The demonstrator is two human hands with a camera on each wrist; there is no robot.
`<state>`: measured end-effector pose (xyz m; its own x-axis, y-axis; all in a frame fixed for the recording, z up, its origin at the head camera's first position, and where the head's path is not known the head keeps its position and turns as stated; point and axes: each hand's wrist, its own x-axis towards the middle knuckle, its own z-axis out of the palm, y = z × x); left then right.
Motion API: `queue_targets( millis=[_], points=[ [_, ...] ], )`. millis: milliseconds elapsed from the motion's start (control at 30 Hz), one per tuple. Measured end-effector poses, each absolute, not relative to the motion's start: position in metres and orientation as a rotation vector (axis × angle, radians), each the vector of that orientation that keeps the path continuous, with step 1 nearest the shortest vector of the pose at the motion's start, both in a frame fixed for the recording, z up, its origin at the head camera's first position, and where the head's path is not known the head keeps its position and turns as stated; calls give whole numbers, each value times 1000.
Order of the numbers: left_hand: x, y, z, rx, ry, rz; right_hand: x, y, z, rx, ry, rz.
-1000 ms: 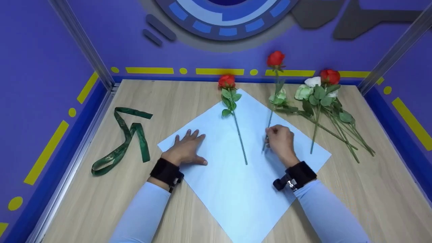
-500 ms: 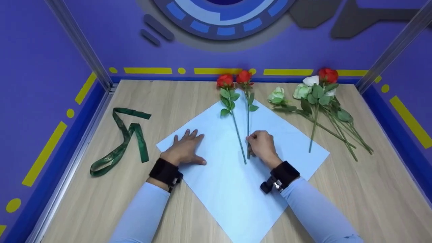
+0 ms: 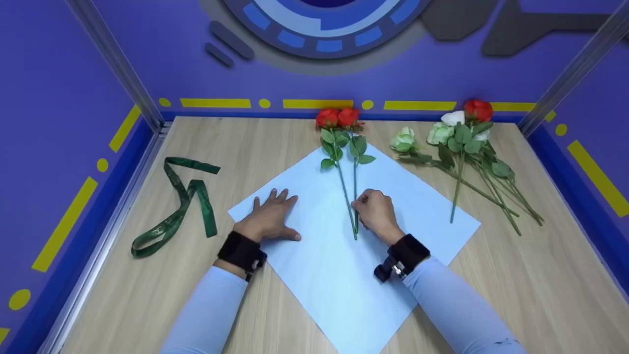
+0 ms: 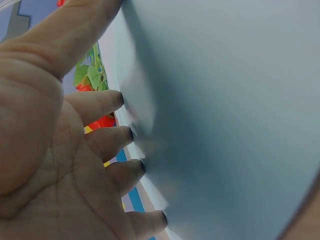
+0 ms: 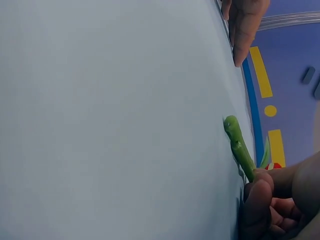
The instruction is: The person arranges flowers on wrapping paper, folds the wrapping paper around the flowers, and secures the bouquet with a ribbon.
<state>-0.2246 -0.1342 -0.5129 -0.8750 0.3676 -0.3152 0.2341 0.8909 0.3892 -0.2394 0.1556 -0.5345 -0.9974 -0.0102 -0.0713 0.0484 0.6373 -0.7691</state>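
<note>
A pale blue sheet of paper (image 3: 324, 280) lies cornerwise on the wooden table. My left hand (image 3: 269, 217) rests on its left corner with fingers spread; the left wrist view shows the fingertips touching the paper. In my right hand (image 3: 376, 211) the lower stem of a red rose (image 3: 349, 118) is pinched between thumb and fingers. The cut end of that green stem (image 5: 239, 147) pokes out past the fingertips in the right wrist view. Close on its left lies another red rose (image 3: 326, 118) on the paper, the two stems meeting near their lower ends.
At the right lies a pile of flowers with a red rose (image 3: 477, 111), a white flower (image 3: 453, 118) and pale green flowers (image 3: 440, 133), stems crossing. A dark green ribbon (image 3: 183, 206) lies looped at the left. Purple walls enclose the table's back and sides.
My right hand has carried its red rose left and down onto the paper, right beside the other red rose. My left hand has stayed in place.
</note>
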Motion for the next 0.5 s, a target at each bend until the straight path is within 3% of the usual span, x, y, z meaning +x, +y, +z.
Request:
queue_targets(
  millis=[500],
  points=[
    [-222,-135,-513,443,2677,487,-239,157,-533,-30,2863,-1149]
  ],
)
